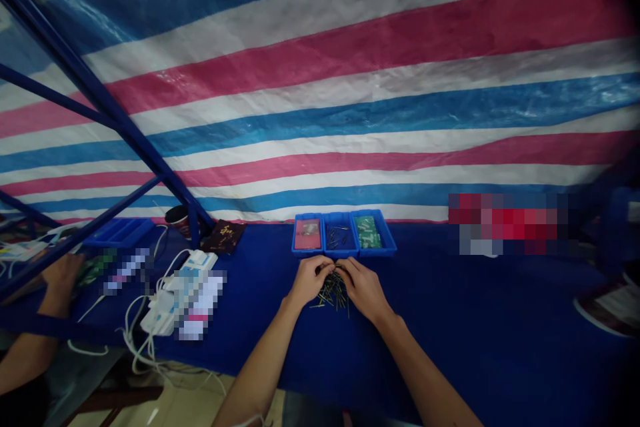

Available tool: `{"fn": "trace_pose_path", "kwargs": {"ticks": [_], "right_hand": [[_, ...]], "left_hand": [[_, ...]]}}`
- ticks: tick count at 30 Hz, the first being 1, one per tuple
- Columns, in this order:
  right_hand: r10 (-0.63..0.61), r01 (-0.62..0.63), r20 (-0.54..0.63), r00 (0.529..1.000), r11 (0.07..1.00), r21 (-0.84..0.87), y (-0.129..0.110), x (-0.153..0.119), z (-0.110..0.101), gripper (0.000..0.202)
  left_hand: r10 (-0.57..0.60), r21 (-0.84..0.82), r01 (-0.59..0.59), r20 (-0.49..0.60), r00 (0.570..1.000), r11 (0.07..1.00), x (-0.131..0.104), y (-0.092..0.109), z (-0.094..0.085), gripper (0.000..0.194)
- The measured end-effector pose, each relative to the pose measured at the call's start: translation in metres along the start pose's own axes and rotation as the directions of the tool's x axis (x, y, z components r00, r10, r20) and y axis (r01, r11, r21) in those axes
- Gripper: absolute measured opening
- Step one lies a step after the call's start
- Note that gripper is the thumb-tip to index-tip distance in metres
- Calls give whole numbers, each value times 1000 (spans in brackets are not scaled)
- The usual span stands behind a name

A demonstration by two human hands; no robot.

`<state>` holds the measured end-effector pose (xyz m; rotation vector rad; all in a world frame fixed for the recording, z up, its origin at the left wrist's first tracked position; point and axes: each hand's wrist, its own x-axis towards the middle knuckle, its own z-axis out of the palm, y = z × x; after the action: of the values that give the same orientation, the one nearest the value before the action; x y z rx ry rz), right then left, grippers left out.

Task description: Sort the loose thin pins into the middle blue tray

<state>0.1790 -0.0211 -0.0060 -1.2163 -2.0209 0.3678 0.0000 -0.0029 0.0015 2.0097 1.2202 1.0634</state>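
Between left hand and right hand, near both, lie slim metallic pieces, axes mixed — fingers curled almost together, any hold unclear.

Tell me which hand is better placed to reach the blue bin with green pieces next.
Probably the right hand: it is nearer that rightmost blue bin, while the left hand sits before the leftmost bin.
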Motion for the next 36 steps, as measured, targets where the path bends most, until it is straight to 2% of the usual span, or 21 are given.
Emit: {"fn": "trace_pose_path", "kwargs": {"ticks": [7, 17, 27, 36], "right_hand": [[8, -8, 9, 1000, 1000, -1, 1, 0, 2, 23], [-5, 5, -10, 1000, 999, -36, 4, 1, 3, 27], [-2, 2, 16, 1000, 999, -49, 3, 1, 2, 31], [28, -24, 60, 998, 998, -61, 5, -3, 5, 35]], "left_hand": [[0, -20, 0, -9, 1000, 1000, 0, 0, -1, 20], [-20, 2, 20, 12, 1000, 1000, 0, -1, 1, 26], [-6, -8, 6, -8, 1000, 1000, -1, 0, 0, 22], [37, -4, -36, 31, 999, 999, -1, 1, 1, 22]]}}
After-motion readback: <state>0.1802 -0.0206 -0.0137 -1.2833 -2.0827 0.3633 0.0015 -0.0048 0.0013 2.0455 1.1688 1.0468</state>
